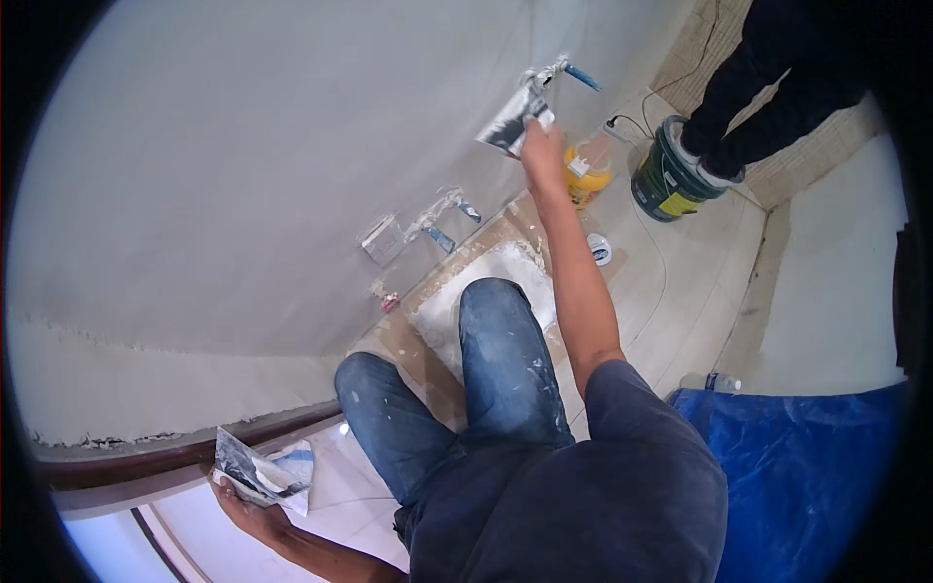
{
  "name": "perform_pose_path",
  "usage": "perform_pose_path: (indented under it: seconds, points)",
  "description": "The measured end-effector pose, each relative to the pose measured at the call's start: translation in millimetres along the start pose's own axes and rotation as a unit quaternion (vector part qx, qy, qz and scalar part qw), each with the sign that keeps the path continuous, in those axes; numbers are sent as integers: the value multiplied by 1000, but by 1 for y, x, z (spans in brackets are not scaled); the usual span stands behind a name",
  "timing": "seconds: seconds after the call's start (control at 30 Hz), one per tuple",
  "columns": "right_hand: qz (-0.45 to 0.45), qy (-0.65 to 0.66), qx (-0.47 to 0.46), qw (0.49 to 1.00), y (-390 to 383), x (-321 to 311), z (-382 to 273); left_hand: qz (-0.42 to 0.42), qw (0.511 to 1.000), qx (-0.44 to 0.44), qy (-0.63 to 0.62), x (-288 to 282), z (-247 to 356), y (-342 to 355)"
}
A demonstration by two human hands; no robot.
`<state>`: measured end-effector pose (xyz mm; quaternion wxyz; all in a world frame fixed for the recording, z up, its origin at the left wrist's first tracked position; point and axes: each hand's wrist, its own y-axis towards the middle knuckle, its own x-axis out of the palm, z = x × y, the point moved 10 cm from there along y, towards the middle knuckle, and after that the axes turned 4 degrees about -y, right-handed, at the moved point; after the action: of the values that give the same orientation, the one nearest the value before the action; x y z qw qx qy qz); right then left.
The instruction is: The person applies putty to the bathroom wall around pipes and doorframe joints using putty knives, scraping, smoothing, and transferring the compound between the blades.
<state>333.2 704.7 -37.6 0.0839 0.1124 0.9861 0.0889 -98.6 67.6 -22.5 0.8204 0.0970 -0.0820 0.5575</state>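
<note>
My right hand [541,155] reaches up to the grey plastered wall [224,194], gripping a wide putty knife [512,121]. Its broad blade is smeared white and dark and lies at the wall, beside a blue-ended pipe stub [581,77] ringed with rough white filler. Low at the left, my left hand [251,510] is closed around a flat, plaster-smeared metal blade [255,470] with a pale mass on it. Whether that mass is putty or a wrapper, I cannot tell. Lower on the wall, a white box [383,240] and more blue pipe stubs [441,239] stick out.
White-dusted cardboard [437,375] covers the floor by my knees. A yellow tub [586,177] stands near the wall. Another person [777,87] stands on a dark green bucket [665,175]. A cable [664,277] crosses the tiles. A blue sheet [797,466] lies at the right.
</note>
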Motion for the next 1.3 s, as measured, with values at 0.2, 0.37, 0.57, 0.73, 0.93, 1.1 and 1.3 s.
perform_pose_path:
  seconds: [0.2, 0.37, 0.57, 0.73, 0.93, 1.1, 1.3]
  points:
    - [103, -178, -59, 977, 14, 1, 110, 6, 1000, 6, -5, 12, 5, -5]
    - [169, -156, 37, 973, 35, 21, 131, 31, 999, -15, -3, 1, -10, 4]
    - [191, -160, -65, 966, -77, 74, 37, 102, 995, 3, 15, -12, 3, -4]
    - [69, -63, -5, 996, -76, 52, 128, 71, 997, 18, 25, -19, 7, 0]
    - [36, 195, 398, 896, -20, 73, 263, 88, 996, 9, 18, -26, -3, 5]
    - [69, 142, 291, 944, 51, 54, 206, 49, 999, -10, 13, -10, -20, 10]
    - [154, -188, -63, 968, -44, 72, 0, 81, 997, 4, 1, -22, -2, 1]
